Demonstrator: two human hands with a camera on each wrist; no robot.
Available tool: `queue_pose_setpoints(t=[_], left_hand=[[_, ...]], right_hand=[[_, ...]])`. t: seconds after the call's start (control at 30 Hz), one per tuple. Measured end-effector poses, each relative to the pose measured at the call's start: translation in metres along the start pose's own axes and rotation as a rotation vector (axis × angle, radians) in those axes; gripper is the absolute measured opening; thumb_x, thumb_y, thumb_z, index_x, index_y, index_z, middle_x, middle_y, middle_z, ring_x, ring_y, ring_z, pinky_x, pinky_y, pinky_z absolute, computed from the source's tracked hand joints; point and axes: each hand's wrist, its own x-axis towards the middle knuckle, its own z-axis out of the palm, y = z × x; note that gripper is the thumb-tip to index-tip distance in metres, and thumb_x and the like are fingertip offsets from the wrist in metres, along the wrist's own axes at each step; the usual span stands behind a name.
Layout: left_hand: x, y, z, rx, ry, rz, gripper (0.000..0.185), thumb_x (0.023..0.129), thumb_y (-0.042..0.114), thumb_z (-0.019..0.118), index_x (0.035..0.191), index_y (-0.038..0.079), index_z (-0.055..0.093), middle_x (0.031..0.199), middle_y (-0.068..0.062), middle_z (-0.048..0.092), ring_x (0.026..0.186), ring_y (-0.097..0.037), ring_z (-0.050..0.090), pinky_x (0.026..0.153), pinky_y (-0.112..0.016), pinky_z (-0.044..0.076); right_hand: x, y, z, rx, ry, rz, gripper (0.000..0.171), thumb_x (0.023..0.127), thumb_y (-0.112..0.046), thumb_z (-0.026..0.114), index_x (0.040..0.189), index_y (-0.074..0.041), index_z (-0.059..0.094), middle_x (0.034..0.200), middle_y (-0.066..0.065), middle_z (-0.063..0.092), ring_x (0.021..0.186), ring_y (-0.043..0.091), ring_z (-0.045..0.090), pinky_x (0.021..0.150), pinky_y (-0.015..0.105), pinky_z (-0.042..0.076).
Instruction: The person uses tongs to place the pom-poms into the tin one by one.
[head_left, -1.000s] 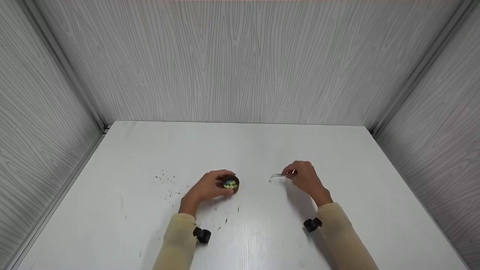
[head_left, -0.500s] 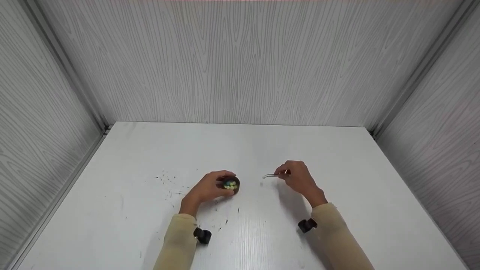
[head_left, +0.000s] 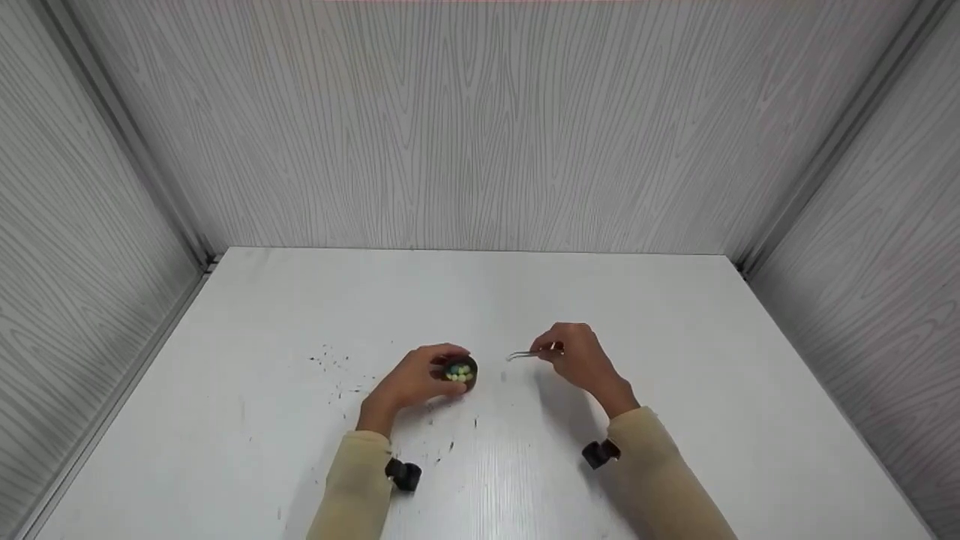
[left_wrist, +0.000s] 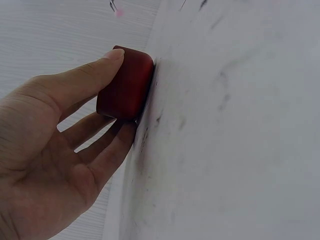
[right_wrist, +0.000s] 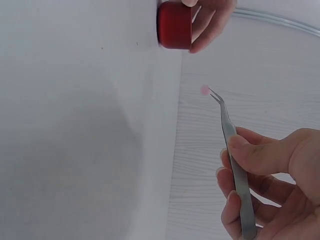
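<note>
My left hand point(head_left: 412, 379) grips a small round cup, red outside in the left wrist view point(left_wrist: 127, 82), with thumb and fingers on opposite sides. The cup rests on the white table. Several small yellow, green and blue balls point(head_left: 459, 373) lie inside it. To the right, raised above the table, my right hand point(head_left: 581, 360) pinches silver tweezers point(right_wrist: 227, 125) between thumb and fingers. Their bent tips point toward the cup. A tiny pale pink ball point(right_wrist: 205, 90) shows right at those tips, a short gap away from the cup.
Dark specks and scuffs point(head_left: 330, 360) mark the white table point(head_left: 645, 292), mostly left of and in front of the cup. Wood-grain panels point(head_left: 480, 127) enclose the table at the back and both sides. A small black device point(head_left: 405, 475) sits at each wrist.
My right hand has moved left, bringing the tweezers and the tiny ball nearer to the cup. The left hand keeps its grip and place.
</note>
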Motion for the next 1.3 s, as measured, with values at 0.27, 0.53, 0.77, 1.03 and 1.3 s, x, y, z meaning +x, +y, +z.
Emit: queue_pose_setpoints(t=[0.27, 0.53, 0.77, 1.03, 1.3], left_hand=[[0.002, 0.001, -0.001, 0.002, 0.011, -0.011, 0.054, 0.088, 0.019, 0.083, 0.139, 0.016, 0.063, 0.142, -0.013, 0.062, 0.133, -0.039, 0.059, 0.111, -0.057, 0.049], [0.002, -0.001, 0.002, 0.009, 0.013, -0.029, 0.055, 0.088, 0.021, 0.083, 0.139, 0.017, 0.063, 0.143, -0.011, 0.062, 0.133, -0.038, 0.059, 0.111, -0.056, 0.048], [0.002, 0.0, 0.003, 0.019, 0.012, -0.02, 0.055, 0.088, 0.021, 0.083, 0.139, 0.017, 0.064, 0.143, -0.01, 0.063, 0.134, -0.037, 0.059, 0.112, -0.057, 0.048], [0.001, 0.002, 0.003, -0.005, 0.015, -0.032, 0.054, 0.088, 0.018, 0.083, 0.139, 0.016, 0.064, 0.141, -0.01, 0.063, 0.133, -0.036, 0.059, 0.112, -0.055, 0.049], [0.001, 0.0, 0.002, 0.003, 0.018, -0.012, 0.054, 0.088, 0.019, 0.083, 0.139, 0.015, 0.064, 0.141, -0.01, 0.064, 0.134, -0.037, 0.058, 0.112, -0.057, 0.047]], right_hand=[[0.004, -0.012, 0.004, 0.017, -0.008, -0.026, 0.017, 0.088, 0.006, 0.075, 0.092, -0.008, 0.084, 0.086, 0.011, 0.075, 0.079, 0.018, 0.065, 0.07, 0.03, 0.054], [0.004, -0.019, 0.012, 0.03, -0.018, -0.042, 0.016, 0.088, 0.006, 0.075, 0.092, -0.007, 0.084, 0.086, 0.012, 0.075, 0.08, 0.019, 0.067, 0.071, 0.031, 0.056], [0.007, -0.024, 0.018, 0.034, -0.027, -0.042, 0.019, 0.088, 0.008, 0.074, 0.092, -0.007, 0.084, 0.086, 0.011, 0.075, 0.08, 0.018, 0.067, 0.071, 0.031, 0.058], [0.01, -0.028, 0.024, 0.02, -0.033, -0.074, 0.017, 0.088, 0.005, 0.076, 0.092, -0.009, 0.084, 0.085, 0.009, 0.074, 0.08, 0.017, 0.067, 0.071, 0.029, 0.056], [0.012, -0.03, 0.031, 0.013, -0.053, -0.059, 0.02, 0.088, 0.009, 0.073, 0.092, -0.008, 0.084, 0.085, 0.007, 0.074, 0.081, 0.017, 0.067, 0.073, 0.036, 0.059]])
